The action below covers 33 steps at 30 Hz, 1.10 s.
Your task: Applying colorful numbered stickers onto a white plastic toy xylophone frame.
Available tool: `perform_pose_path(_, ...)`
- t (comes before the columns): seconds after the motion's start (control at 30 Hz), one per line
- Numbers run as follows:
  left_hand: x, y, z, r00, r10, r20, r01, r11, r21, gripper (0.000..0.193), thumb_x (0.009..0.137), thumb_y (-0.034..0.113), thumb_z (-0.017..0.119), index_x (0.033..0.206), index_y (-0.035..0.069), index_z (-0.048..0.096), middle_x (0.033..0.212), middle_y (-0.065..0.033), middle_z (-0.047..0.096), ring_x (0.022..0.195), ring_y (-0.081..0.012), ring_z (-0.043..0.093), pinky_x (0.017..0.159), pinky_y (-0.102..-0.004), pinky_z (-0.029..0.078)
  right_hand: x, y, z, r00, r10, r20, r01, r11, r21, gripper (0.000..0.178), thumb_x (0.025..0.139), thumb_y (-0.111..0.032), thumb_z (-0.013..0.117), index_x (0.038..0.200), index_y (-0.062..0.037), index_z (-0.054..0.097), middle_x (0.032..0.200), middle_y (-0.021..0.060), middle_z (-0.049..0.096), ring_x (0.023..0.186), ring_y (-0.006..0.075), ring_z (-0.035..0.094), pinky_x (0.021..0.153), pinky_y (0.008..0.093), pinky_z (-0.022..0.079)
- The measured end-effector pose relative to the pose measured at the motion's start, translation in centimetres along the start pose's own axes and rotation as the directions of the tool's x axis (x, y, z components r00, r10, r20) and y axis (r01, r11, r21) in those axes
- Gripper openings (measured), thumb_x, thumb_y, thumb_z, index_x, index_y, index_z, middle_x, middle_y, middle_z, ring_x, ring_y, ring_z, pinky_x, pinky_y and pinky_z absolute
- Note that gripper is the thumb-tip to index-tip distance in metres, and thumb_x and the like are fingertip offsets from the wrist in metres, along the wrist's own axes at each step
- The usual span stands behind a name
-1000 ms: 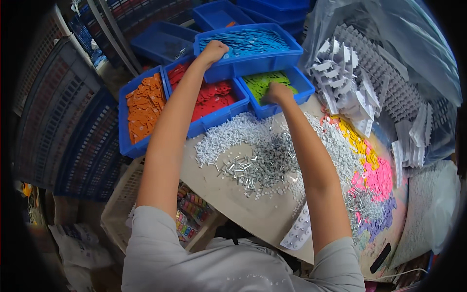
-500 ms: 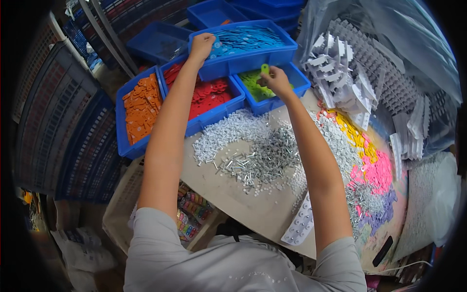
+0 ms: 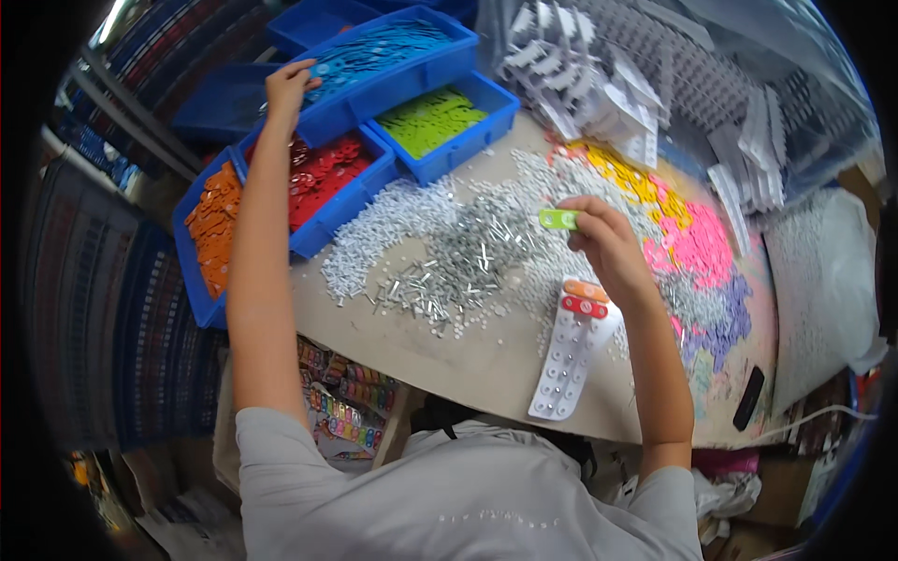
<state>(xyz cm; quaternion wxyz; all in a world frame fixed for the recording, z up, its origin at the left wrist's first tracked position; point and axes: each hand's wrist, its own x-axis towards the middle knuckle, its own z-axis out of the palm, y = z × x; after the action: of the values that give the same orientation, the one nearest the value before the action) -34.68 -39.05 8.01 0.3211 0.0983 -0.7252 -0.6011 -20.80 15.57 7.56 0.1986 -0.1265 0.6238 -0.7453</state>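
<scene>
My right hand (image 3: 606,238) is above the table, pinching a light green plastic strip (image 3: 558,219) with a round mark. Just below it lies a white studded plastic base (image 3: 561,365). An orange strip (image 3: 586,291) and a red strip (image 3: 584,307) sit across its far end; rows of studs show along the rest. My left hand (image 3: 288,92) is at the left end of a raised blue bin (image 3: 393,89), its fingers closed around a blue strip (image 3: 323,69) among many others. My left forearm partly covers the bins of red strips (image 3: 327,178) and orange strips (image 3: 215,220).
Green strips fill another bin (image 3: 430,122). Heaps of white caps (image 3: 383,234) and metal pins (image 3: 458,266) cover the table's middle. Yellow, pink (image 3: 697,245) and purple pieces lie at right, near a dark bar-shaped object (image 3: 748,397). White studded parts (image 3: 599,93) stand in clear plastic behind.
My right hand has brought the green strip from its bin toward me, over the table. My left hand stays at the blue strips. The view has shifted, showing the base's orange and red strips.
</scene>
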Motion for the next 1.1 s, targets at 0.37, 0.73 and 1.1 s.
perform_pose_path(0.37,-11.1,5.5,5.7,0.990,-0.099,0.104,0.133,0.903,-0.408,0.020,0.096,0.002,0.065,0.112,-0.010,0.061,0.112,-0.0184,0.068,0.102,-0.0279,0.071,0.083,-0.0248,0.062,-14.0,3.7,-4.4,0.935,0.001,-0.355,-0.086,0.970,-0.226,0.012,0.094,-0.006,0.065,0.104,-0.0002,0.062,0.084,-0.0021,0.063,0.075,0.0026,0.054,0.066,0.0188,0.041)
perform_pose_path(0.73,-39.2,8.3,18.2,0.680,-0.202,0.705,0.247,0.968,0.040,0.009,0.089,0.010,0.073,0.088,0.001,0.070,0.088,-0.0029,0.067,0.086,-0.0119,0.062,0.084,-0.0265,0.046,-14.6,7.1,-1.6,0.942,-0.265,-0.208,0.008,0.636,-0.771,0.009,0.083,-0.007,0.070,0.086,-0.0038,0.063,0.089,0.0087,0.057,0.093,0.0277,0.050,0.088,0.0381,0.038)
perform_pose_path(1.1,-43.1,6.7,21.2,0.725,0.077,0.684,-0.243,0.958,0.149,0.016,0.080,0.019,0.079,0.083,0.005,0.071,0.103,-0.0054,0.059,0.107,-0.0233,0.052,0.099,-0.0380,0.035,-14.3,8.9,-1.1,0.859,-0.366,-0.359,-0.150,0.490,-0.859,0.033,0.075,-0.018,0.082,0.100,-0.0060,0.064,0.096,0.0076,0.057,0.094,0.0262,0.051,0.088,0.0403,0.037)
